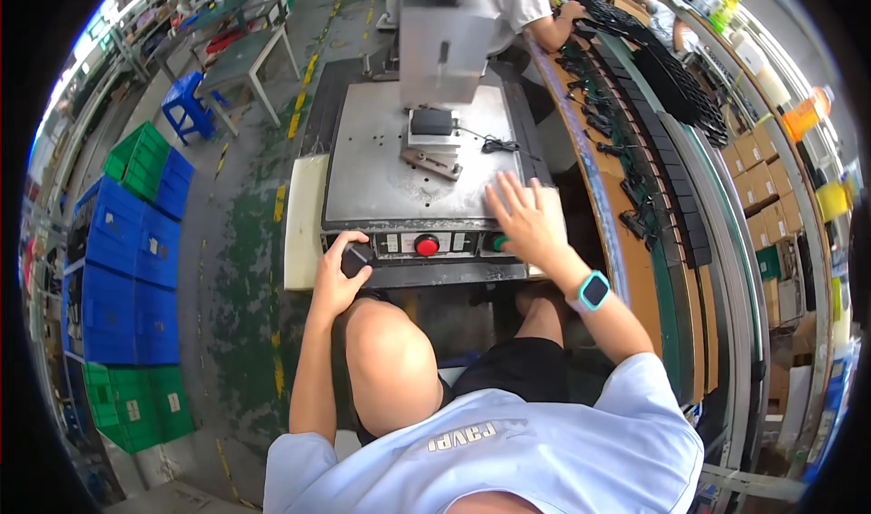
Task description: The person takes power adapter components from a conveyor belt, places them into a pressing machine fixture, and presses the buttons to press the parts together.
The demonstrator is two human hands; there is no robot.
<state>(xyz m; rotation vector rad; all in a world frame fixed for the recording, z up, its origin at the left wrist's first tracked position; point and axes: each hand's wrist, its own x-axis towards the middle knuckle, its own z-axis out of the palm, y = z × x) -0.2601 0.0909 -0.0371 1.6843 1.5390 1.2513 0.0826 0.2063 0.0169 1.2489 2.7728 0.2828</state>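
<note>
I sit at a grey press machine [381,165] with a front control panel. My left hand [337,274] is closed around a small black part [356,260] at the panel's left end, near a button. My right hand [524,219] lies flat with fingers spread on the machine's right front corner, over a green button [499,243]. A red button [426,244] sits in the middle of the panel between my hands. A black part [432,121] rests in the fixture under the press head [445,51], with a thin cable [494,144] trailing to the right.
A long conveyor bench [635,178] with several black parts runs along the right, where another person [526,1] works at the far end. Cardboard boxes [767,196] stand further right. Blue and green crates [132,269] are stacked on the left; a blue stool [186,106] and table stand behind.
</note>
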